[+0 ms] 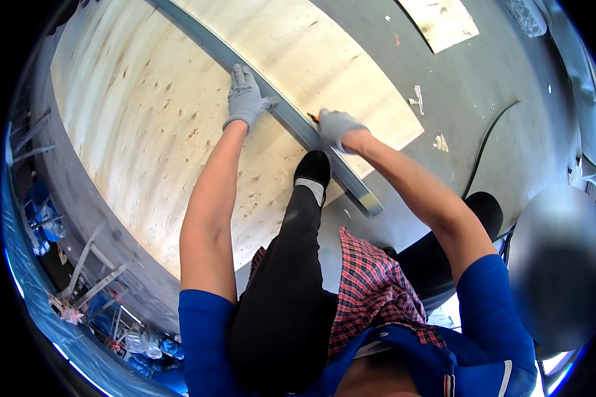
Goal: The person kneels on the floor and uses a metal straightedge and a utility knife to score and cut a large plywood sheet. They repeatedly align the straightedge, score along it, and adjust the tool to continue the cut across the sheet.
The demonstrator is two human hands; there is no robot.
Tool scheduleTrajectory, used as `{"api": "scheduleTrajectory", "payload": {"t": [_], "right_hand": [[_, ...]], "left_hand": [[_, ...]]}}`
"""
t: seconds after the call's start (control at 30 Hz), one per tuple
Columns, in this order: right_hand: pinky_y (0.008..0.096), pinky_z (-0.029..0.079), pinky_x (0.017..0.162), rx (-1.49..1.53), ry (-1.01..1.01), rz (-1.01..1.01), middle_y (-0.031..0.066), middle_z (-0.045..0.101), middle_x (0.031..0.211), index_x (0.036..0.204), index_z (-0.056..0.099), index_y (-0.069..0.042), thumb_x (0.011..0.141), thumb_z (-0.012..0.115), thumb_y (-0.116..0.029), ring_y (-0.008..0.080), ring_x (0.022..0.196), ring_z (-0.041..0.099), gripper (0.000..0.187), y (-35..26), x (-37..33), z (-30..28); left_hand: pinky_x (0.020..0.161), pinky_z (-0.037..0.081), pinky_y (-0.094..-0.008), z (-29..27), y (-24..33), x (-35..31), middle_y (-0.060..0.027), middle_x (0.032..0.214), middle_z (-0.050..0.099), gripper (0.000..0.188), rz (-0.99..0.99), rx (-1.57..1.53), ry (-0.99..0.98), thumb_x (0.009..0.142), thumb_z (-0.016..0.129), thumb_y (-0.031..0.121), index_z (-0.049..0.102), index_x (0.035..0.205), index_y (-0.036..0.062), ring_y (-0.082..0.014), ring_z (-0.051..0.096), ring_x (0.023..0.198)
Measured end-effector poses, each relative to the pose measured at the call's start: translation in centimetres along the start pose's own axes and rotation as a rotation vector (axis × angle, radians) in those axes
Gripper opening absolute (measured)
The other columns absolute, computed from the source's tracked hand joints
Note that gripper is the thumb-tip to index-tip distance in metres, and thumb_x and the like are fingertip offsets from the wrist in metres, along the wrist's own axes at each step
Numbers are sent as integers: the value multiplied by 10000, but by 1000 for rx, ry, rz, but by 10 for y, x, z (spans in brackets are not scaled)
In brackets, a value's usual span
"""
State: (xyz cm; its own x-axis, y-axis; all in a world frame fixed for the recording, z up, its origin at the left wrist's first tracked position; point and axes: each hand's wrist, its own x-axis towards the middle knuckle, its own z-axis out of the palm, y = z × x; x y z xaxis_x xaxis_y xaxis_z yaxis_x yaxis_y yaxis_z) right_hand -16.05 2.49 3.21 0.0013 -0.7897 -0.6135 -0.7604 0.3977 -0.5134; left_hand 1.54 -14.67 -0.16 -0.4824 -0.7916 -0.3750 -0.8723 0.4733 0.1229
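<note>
A long grey metal bar (205, 41) lies diagonally across a pale, knotty plywood sheet (146, 99), its near end jutting past the sheet's edge. My left hand (246, 99), in a grey glove, presses on the bar with its fingers stretched out and its thumb apart. Nearer to me on the bar's right side, my gloved right hand (340, 128) is closed round a small orange tool with a dark tip (314, 118). Most of that tool is hidden in the glove, so its kind does not show. My black shoe (313, 169) rests against the bar between my arms.
Another plywood piece (440, 23) lies on the grey floor (437, 86) at the far right. A dark cable (487, 145) and wood scraps (440, 143) are on the floor. Metal frames (89, 264) and plastic-wrapped items (146, 344) stand at the left.
</note>
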Motion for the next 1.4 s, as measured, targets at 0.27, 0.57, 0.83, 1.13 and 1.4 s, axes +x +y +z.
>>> {"api": "scheduleTrajectory", "payload": {"t": [0.27, 0.57, 0.83, 1.13, 1.4], "right_hand": [[426, 556, 805, -207, -210, -91, 252, 691, 1021, 987, 721, 24, 822, 544, -69, 382, 965, 689, 259, -46, 73, -38], [419, 552, 833, -66, -87, 31, 247, 684, 1068, 1037, 692, 32, 865, 528, -109, 382, 990, 682, 276, -26, 41, -6], [448, 547, 822, -117, -186, 116, 288, 678, 1014, 1069, 574, 57, 909, 474, -98, 401, 968, 682, 244, 29, -63, 35], [483, 537, 777, -45, -176, 222, 282, 678, 966, 1081, 535, 52, 942, 442, -149, 417, 889, 681, 262, 66, -130, 72], [494, 520, 759, -39, -215, 239, 273, 668, 910, 1029, 520, 24, 970, 450, -218, 420, 850, 662, 259, 112, -195, 99]], "left_hand": [[1195, 226, -393, -3, 3, -10, -265, 1584, 141, 1144, 7, -41, 18, 700, 822, 458, 195, 1495, -75, -378, 180, 1473], [1190, 233, -395, -5, 3, -5, -251, 1589, 145, 1138, 12, -21, 44, 699, 820, 460, 198, 1504, -50, -369, 183, 1475], [1191, 233, -403, 0, -6, -1, -242, 1593, 146, 1163, 5, 47, 37, 691, 810, 513, 196, 1506, -46, -368, 189, 1474], [1189, 242, -391, 0, -2, 4, -242, 1592, 143, 1159, 17, 69, 10, 707, 805, 513, 183, 1509, -47, -361, 173, 1478], [1176, 270, -403, 5, -7, -1, -248, 1582, 173, 1123, 4, 63, 14, 706, 810, 493, 212, 1501, -28, -375, 202, 1466]]}}
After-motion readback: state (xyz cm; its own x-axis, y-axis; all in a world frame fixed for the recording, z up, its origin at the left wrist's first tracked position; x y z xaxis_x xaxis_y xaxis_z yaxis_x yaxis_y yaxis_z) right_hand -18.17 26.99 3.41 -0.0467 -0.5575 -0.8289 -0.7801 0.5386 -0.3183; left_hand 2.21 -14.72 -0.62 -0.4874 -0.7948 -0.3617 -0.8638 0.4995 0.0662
